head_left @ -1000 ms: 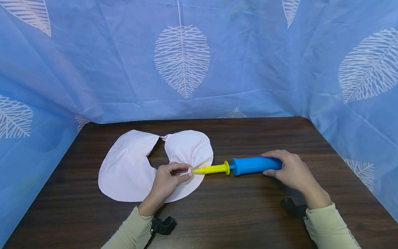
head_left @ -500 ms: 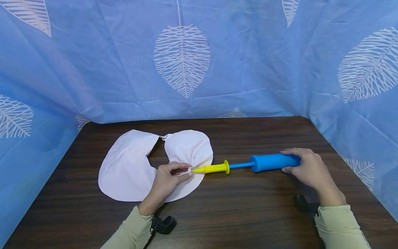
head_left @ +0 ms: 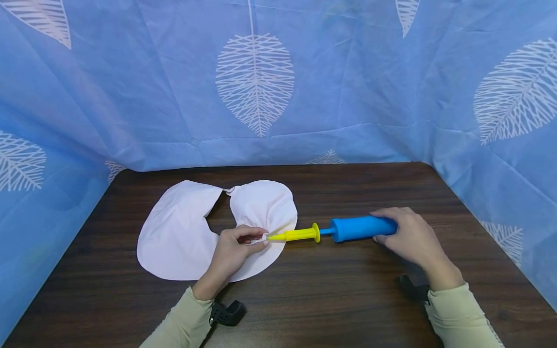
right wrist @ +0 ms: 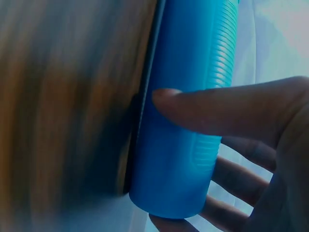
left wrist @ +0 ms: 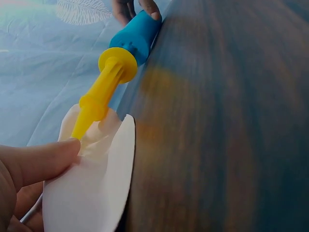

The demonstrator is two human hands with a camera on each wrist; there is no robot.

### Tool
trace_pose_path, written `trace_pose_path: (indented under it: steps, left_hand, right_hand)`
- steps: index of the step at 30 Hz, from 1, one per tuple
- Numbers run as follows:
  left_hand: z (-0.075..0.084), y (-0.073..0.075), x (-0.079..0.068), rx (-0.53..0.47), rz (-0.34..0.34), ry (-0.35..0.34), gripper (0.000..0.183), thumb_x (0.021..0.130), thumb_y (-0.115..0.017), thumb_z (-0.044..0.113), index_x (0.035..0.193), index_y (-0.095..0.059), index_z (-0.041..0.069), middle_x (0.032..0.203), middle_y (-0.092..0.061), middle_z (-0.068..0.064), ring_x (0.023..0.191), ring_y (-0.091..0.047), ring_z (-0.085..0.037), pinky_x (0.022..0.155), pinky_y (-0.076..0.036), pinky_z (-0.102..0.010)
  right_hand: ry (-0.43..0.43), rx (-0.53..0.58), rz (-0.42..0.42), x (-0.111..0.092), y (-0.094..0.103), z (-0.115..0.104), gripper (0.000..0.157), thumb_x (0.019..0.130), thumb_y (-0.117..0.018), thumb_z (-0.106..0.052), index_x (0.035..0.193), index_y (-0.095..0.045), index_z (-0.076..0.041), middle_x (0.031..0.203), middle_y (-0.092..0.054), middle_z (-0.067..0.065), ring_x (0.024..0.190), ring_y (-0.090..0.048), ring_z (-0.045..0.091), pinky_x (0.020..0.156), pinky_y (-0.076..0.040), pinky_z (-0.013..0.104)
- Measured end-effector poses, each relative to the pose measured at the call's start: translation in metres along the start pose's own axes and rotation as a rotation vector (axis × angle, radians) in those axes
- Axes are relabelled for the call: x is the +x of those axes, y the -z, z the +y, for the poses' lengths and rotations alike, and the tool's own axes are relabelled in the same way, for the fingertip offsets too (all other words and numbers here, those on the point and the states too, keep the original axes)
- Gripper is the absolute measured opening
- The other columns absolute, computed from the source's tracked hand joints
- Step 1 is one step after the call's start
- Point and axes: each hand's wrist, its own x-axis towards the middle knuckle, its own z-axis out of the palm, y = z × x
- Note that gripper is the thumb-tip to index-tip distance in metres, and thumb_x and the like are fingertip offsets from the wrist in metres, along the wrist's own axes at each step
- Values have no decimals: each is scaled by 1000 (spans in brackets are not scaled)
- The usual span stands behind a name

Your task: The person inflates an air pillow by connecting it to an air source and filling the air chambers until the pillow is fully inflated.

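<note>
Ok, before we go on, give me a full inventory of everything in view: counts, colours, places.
Pump: 1, blue barrel and rod with a yellow nozzle, lying across the table towards the cushion.
Cushion: 1, white, flat on the table, left of the pump barrel.
Table: 1, dark brown wood grain, under everything.
Cloth: one sheet or several, cannot tell; blue with white leaf prints, behind and beside the table.
Wrist devices: 2, black, one at each wrist.
Sleeves: 2, pale green, at the head view's bottom edge.
Left hand: 1, bare, pinching the cushion at the nozzle tip.
Right hand: 1, bare, gripping the pump barrel's far end.
</note>
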Motion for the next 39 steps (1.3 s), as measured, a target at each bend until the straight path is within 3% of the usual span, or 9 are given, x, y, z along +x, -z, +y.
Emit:
trace_pose_path:
  steps: [8,18,26,39]
  left_hand:
    - [-1,0,0,-5,2,-12,22,86,-89,7,107,-87,12,102,-82,-5,95,-66,-18,81,-50,-24]
    - [-1,0,0,-3,-4,-27,21,86,-89,6,106,-87,12,101,-82,-5,94,-67,-16,80,-50,-24]
    - [-1,-1,0,4,-7,-23,21,86,-88,7,106,-87,12,103,-82,-5,97,-68,-17,83,-50,-26]
    - [0,0,-1,-6,-5,-33,20,85,-89,7,105,-87,12,100,-82,-4,96,-68,-15,83,-50,-24]
  right_hand:
    - [97,-43,40,-1,-15,-31,55,86,-90,-17,138,-73,-12,141,-70,21,133,-58,48,100,-51,74]
    - [81,-61,33,-1,-14,-25,55,86,-91,-21,138,-73,-15,140,-69,22,131,-59,48,94,-52,74]
    - [-25,-82,12,-1,-2,-3,56,86,-90,-23,139,-72,-14,144,-63,29,130,-55,53,89,-50,77]
    - [-195,-86,72,-4,14,39,57,86,-84,-16,141,-70,-14,146,-55,39,125,-51,64,80,-48,78]
